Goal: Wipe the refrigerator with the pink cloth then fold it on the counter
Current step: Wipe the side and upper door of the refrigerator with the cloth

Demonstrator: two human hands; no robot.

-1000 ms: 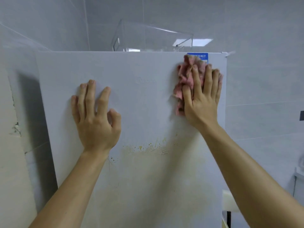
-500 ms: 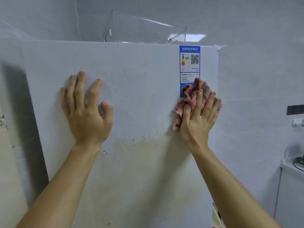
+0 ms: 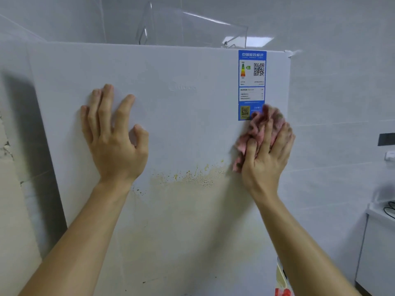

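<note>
On refrigerator [image 3: 181,129], left hand [image 3: 115,144] flat, right hand [image 3: 267,159] flat pressing pink cloth [image 3: 256,129], 中国能效标识 label [image 3: 252,82]

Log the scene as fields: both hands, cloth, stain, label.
left hand: flat on refrigerator door, holds nothing
right hand: presses pink cloth against door
cloth state: bunched, overlapping energy label at its lower right corner
yellowish stain: on door, below-left of cloth, untouched
on top: clear plastic container

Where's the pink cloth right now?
In the head view, the pink cloth is pressed against the right side of the refrigerator door under the right hand, at the bottom corner of the blue energy label.
</note>
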